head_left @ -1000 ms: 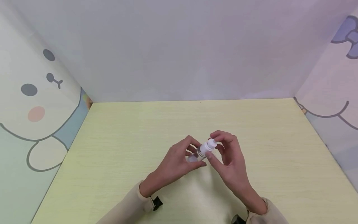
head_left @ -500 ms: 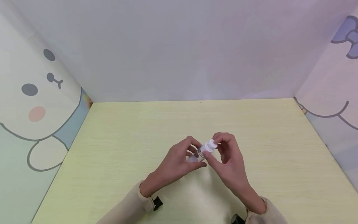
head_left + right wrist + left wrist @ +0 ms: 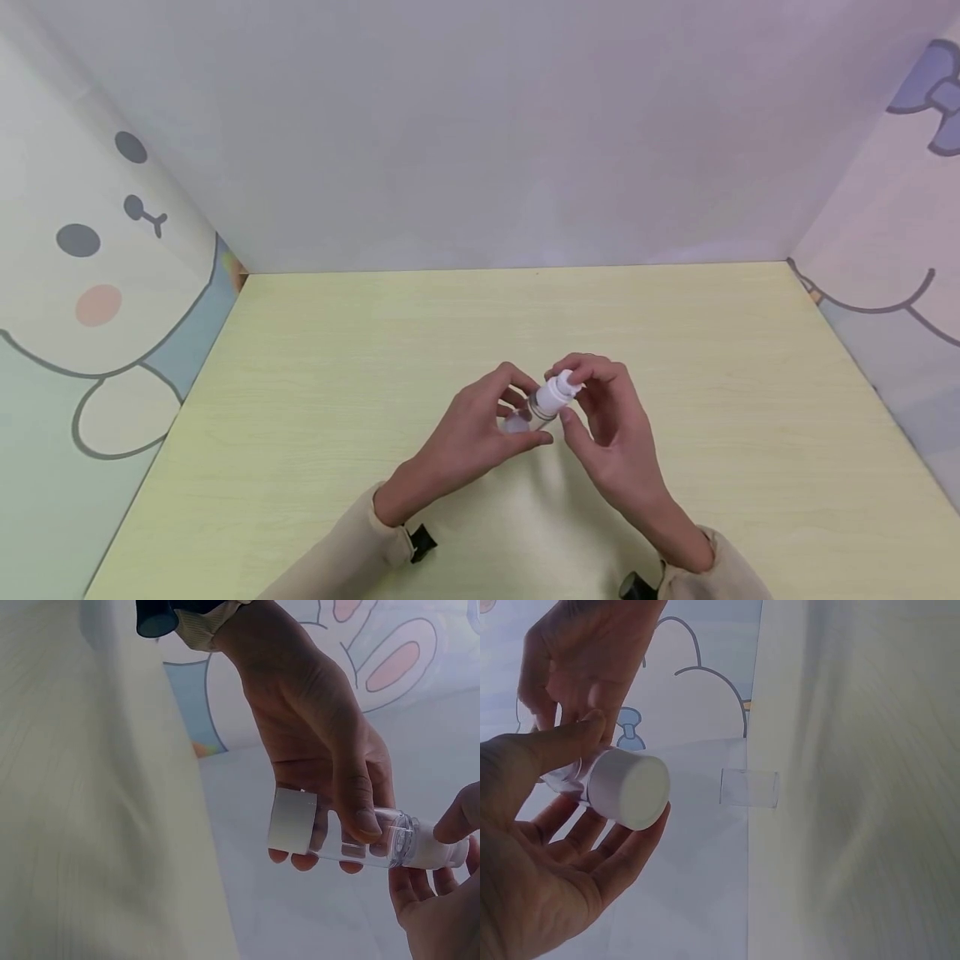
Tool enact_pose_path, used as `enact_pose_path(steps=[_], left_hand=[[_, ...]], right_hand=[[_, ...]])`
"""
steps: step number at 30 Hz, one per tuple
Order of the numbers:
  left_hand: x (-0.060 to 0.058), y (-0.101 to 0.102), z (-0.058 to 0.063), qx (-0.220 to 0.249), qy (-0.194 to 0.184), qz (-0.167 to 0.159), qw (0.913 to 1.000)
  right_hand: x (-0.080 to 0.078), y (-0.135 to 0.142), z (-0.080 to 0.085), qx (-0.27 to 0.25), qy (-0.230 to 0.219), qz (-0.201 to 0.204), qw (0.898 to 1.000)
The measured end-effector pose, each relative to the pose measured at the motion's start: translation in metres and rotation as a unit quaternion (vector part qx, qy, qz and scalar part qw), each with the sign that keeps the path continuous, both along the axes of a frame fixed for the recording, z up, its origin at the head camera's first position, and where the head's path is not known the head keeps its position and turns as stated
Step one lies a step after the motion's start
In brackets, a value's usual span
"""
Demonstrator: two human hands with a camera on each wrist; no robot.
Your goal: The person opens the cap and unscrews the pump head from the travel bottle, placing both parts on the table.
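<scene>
A small clear pump bottle (image 3: 382,817), with a white base and a white pump head (image 3: 555,392), is held tilted above the table, its head up to the right. My left hand (image 3: 476,425) grips the clear body, thumb on one side and fingers on the other. At the head is my right hand (image 3: 618,425); in the right wrist view its thumb lies on the white collar, with fingers curled on the opposite side. The white base (image 3: 645,791) faces the left wrist camera. A clear cylindrical cap (image 3: 748,787) stands on the table.
Pale wood-grain table (image 3: 337,350) lies under both hands. A plain whitish wall (image 3: 480,142) rises at its back edge, and panels with cartoon prints (image 3: 97,304) flank it left and right.
The right thumb has shifted from the white collar toward the lower right, and its fingers have moved left around the pump head. The left hand stays almost still with the bottle.
</scene>
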State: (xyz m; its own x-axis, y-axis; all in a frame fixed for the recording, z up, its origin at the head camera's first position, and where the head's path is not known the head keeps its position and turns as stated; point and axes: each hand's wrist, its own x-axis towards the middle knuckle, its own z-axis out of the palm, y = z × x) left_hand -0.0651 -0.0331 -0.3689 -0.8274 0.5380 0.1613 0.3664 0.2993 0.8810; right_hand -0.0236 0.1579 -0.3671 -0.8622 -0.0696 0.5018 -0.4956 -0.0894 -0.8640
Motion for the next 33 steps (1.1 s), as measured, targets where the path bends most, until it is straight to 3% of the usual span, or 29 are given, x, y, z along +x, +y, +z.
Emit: enact_pose_path(steps=[10,26,33], left_hand=[[0.0011,0.0011,0.0000,0.002,-0.008,0.000,1.0000],[0.0012,0.0006,-0.0003,-0.003,-0.001,-0.002,1.0000],[0.0008,0.0004,-0.0003,-0.004,-0.004,-0.002,1.0000]], right_hand=[[-0.0010,-0.0033,0.0007,-0.009,-0.029,-0.049,0.998],[0.0000,-0.0028,0.0004,0.006,-0.021,-0.028,0.999],[-0.0018,-0.0012,-0.0021,-0.002,0.010,0.000,1.000]])
